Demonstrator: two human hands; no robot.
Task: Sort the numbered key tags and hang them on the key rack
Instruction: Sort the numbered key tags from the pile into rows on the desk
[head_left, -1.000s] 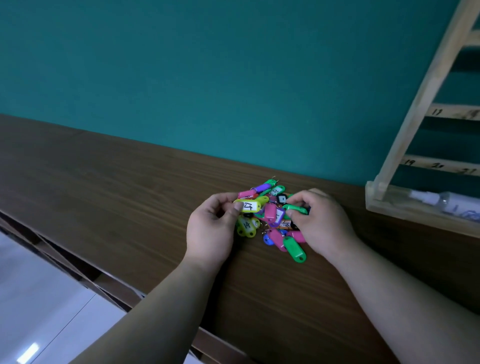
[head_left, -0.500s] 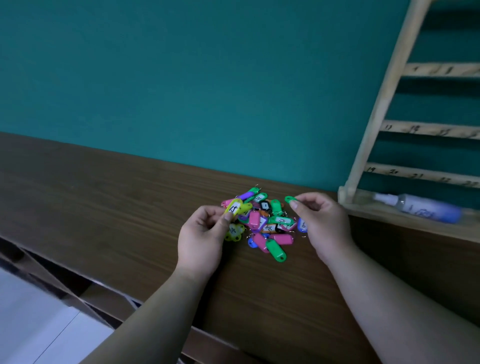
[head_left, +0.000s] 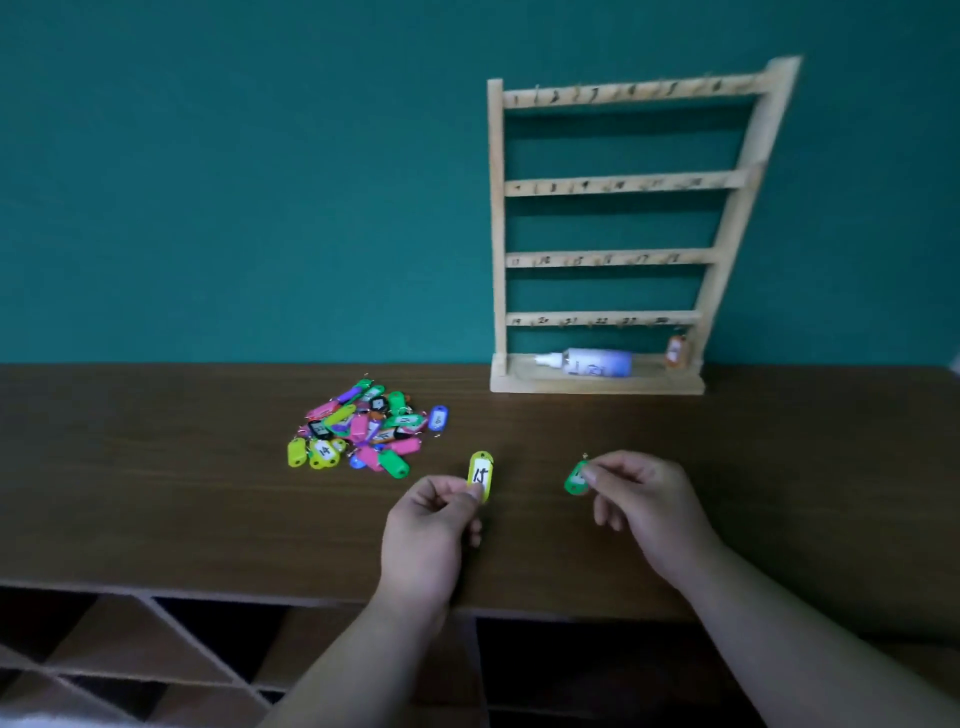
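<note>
My left hand (head_left: 428, 525) pinches a yellow key tag (head_left: 481, 474) whose white label reads 15 and holds it upright above the table. A green key tag (head_left: 575, 480) is pinched in my right hand (head_left: 641, 506); its label is hidden. A pile of coloured key tags (head_left: 363, 425) lies on the brown table (head_left: 156, 467), left of and beyond both hands. The wooden key rack (head_left: 623, 228) stands against the teal wall at the back right, with numbered rails. One orange tag (head_left: 675, 352) hangs at the right end of its lowest rail.
A white and blue bottle (head_left: 587, 361) lies on the rack's base ledge. The table's front edge runs just under my wrists, with dark open shelf compartments (head_left: 156, 649) below it.
Both hands have lifted off the pile and drawn back to the right, each holding one tag. The view has swung right and up, so the whole rack now shows.
</note>
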